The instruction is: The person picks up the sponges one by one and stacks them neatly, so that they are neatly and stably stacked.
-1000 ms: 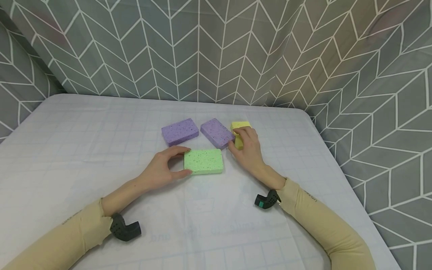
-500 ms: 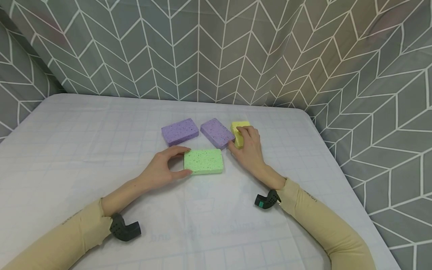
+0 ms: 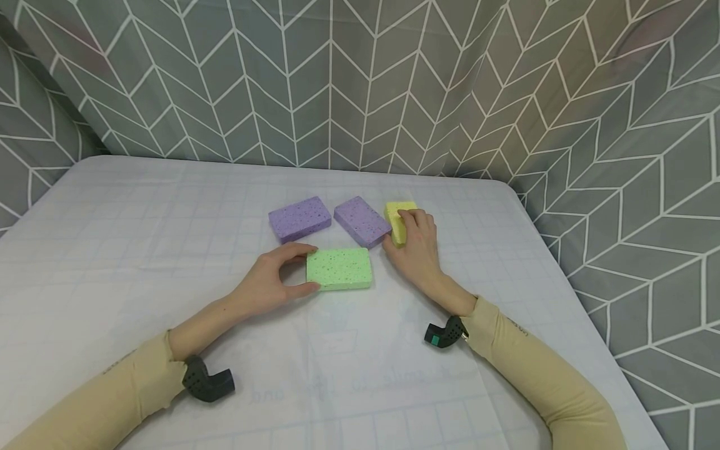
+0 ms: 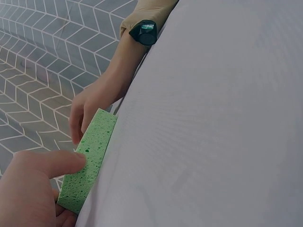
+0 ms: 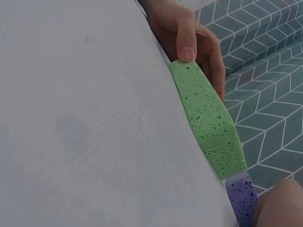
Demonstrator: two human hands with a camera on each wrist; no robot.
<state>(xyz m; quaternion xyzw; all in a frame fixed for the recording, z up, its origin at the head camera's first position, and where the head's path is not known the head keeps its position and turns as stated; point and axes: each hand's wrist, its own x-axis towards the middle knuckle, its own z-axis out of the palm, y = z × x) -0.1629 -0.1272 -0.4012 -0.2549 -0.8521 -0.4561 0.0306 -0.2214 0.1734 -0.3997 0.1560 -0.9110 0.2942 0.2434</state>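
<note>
In the head view my left hand (image 3: 270,278) holds the left end of a light green sponge (image 3: 340,269) between thumb and fingers. The left wrist view shows the thumb pressed on the speckled side of that green sponge (image 4: 92,153). My right hand (image 3: 414,250) curls over a yellow sponge (image 3: 396,228), fingers across its right part and thumb at its near left side. That thumb lies right at the corner of a purple sponge (image 3: 362,222). Part of the yellow sponge is hidden under the fingers. Beside the right thumb, the right wrist view shows a purple sponge (image 5: 242,198).
A second purple sponge (image 3: 300,219) lies to the left, behind the green one. All the sponges rest on a white-covered table (image 3: 337,387). Grey patterned curtains (image 3: 315,87) stand along its back and right edges. Both wrists carry black cameras (image 3: 208,379).
My right fingers have shifted slightly to the right, uncovering a little more of the yellow sponge's top. The left hand and green sponge have stayed in place.
</note>
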